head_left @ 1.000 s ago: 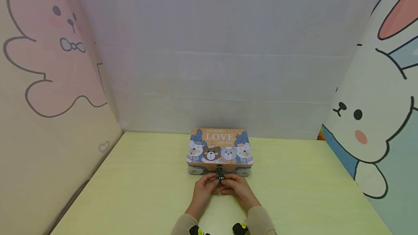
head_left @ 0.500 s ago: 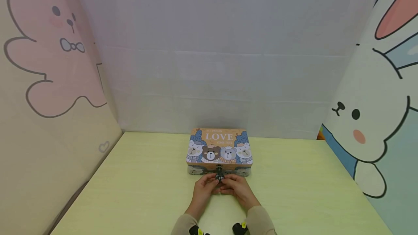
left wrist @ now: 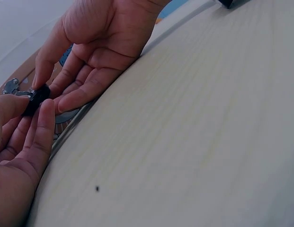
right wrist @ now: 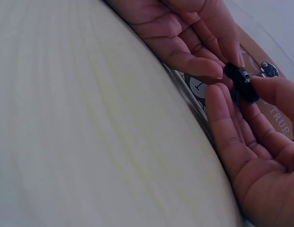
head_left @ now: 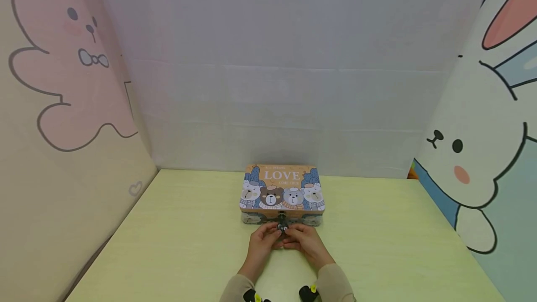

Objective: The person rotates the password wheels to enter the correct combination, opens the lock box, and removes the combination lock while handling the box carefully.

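A rectangular tin box [head_left: 282, 176], printed with bears and the word LOVE, lies closed on the table. At its front edge hangs a small black padlock [head_left: 283, 228], apparently a combination lock with pale marks on its face. My left hand [head_left: 261, 246] pinches the lock from the left between thumb and fingers. From the other side, my right hand [head_left: 308, 245] pinches it too. Up close in the right wrist view, the metal clasp [right wrist: 269, 69] of the tin shows just beyond the padlock [right wrist: 241, 82]. Fingertips cover part of the lock, and its digits are too small to read.
The pale yellow tabletop [head_left: 189, 236] stretches to both sides of the tin. A white cloth wall [head_left: 285, 83] stands behind it. Printed cartoon panels, a pink figure [head_left: 84, 106] and a white rabbit [head_left: 482, 153], flank the table.
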The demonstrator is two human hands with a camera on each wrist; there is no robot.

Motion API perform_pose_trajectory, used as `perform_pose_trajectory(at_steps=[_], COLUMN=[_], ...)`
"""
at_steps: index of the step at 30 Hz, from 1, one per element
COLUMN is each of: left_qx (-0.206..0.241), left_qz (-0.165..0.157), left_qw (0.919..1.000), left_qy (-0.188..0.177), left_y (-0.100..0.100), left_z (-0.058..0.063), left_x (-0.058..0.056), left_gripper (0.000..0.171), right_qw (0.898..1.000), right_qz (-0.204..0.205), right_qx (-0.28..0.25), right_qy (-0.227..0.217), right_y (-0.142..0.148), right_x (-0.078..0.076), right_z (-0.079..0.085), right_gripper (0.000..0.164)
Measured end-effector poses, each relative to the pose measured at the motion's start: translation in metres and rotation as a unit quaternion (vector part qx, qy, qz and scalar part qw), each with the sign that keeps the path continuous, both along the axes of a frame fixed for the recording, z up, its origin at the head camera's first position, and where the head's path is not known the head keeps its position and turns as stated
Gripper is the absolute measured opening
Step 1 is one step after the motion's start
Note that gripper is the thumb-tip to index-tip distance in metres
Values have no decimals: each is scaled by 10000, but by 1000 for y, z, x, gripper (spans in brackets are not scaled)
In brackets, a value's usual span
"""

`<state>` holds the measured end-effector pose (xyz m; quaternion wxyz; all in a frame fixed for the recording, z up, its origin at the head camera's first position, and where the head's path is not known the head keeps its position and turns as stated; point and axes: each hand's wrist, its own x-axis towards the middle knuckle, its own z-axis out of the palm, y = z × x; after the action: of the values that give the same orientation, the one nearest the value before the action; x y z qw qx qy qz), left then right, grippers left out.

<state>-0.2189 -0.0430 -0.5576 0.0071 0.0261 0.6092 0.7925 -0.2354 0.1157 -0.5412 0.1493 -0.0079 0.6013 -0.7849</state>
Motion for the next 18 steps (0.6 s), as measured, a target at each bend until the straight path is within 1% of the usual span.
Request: perform_pose_trajectory(at_steps=[4, 11, 15, 18], left_qx=[-12, 33, 30, 4], left_qz=[-13, 3, 9, 9], left_qw=[10000, 10000, 10000, 10000], left_qy=[40, -74, -79, 6], left_y=[0, 0, 0, 0], left_z=[0, -1, -1, 0], left_x=[0, -2, -2, -1], left_gripper=[32, 32, 32, 33], right_qw=[10000, 10000, 10000, 10000], right_qz=[-6, 27, 44, 61], right_qx=[10, -11, -1, 20], right_qy=[-4, -23, -19, -6], right_y=[0, 1, 1, 1], right_x=[0, -1, -1, 0], right_z=[-1, -1, 0, 2], right_gripper=[10, 11, 11, 12])
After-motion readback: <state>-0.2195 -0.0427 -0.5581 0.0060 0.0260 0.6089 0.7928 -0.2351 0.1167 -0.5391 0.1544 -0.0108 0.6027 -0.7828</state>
